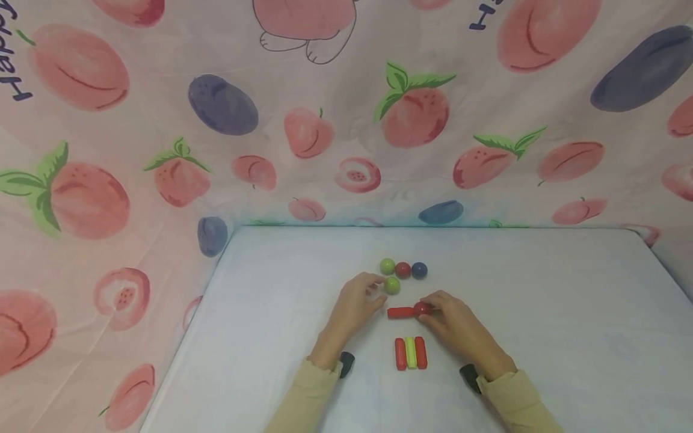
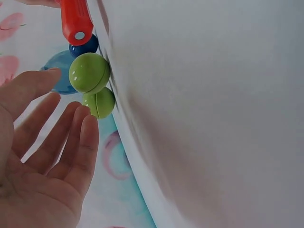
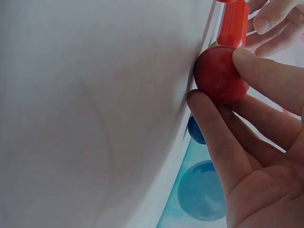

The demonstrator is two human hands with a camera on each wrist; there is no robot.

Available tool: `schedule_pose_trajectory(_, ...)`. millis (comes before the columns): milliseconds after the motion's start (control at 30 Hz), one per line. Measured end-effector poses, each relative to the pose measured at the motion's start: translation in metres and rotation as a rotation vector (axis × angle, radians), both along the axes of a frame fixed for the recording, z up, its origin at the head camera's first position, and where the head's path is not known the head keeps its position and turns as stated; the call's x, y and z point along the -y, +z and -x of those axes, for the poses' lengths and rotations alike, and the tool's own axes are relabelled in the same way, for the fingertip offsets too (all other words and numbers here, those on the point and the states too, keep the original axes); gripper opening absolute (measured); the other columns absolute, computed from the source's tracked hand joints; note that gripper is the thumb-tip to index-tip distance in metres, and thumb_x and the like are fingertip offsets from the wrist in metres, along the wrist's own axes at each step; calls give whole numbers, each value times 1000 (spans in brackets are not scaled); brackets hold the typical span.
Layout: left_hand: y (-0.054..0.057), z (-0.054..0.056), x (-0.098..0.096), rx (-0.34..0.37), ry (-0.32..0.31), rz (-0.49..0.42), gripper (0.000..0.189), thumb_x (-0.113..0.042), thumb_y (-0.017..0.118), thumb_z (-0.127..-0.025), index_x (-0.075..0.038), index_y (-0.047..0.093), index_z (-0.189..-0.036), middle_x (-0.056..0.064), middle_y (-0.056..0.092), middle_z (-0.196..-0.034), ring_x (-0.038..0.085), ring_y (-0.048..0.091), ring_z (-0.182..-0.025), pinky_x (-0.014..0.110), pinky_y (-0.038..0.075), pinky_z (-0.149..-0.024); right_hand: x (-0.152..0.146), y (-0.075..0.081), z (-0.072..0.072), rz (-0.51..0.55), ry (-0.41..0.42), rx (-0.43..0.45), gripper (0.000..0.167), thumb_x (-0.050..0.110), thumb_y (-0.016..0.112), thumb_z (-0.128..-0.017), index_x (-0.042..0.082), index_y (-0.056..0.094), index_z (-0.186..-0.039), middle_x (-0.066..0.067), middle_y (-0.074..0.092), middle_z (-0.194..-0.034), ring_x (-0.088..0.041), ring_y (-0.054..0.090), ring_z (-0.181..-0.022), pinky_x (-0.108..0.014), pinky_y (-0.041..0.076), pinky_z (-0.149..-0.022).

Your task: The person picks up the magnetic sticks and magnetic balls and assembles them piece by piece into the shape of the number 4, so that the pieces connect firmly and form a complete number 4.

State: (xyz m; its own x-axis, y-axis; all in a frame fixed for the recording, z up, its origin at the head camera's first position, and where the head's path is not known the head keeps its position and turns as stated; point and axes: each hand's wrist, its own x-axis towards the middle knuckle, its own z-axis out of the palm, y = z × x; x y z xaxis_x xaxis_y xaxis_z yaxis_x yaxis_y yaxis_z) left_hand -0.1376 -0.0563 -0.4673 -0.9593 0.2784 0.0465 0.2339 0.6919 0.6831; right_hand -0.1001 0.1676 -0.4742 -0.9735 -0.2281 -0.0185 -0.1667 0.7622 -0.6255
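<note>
In the head view my right hand pinches a red ball between thumb and fingers. The ball meets the right end of a red stick lying sideways on the table. The right wrist view shows the thumb and fingers about that red ball, with the red stick beyond it. My left hand is beside a green ball, its fingers spread and loosely bent. The left wrist view shows nothing gripped in that hand; whether a fingertip touches the green ball I cannot tell.
Behind the hands a second green ball, another red ball and a blue ball form a row. Nearer lie two red sticks with a yellow stick between them. A fruit-print cloth hangs behind the white table.
</note>
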Motion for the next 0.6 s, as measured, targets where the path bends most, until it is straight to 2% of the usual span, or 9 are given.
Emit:
schedule_pose_trajectory(300, -2, 10, -7, 16, -10, 12, 41, -21, 74, -90, -17, 62, -129, 1, 65, -124, 17, 62, -111, 29, 53, -93, -1, 2, 0, -1, 4, 21, 32, 16, 76, -87, 6, 68, -117, -3, 68, -108, -23, 66, -103, -45, 54, -93)
schedule_pose_trajectory(600, -8, 19, -12, 5, -25, 38, 36, -20, 74, -89, -16, 66, -124, 1, 66, -122, 17, 62, -110, 30, 53, -94, -2, 0, 1, 2, 0, 25, 31, 15, 76, -88, 7, 68, -117, -3, 68, -108, -22, 66, -104, -44, 54, -94)
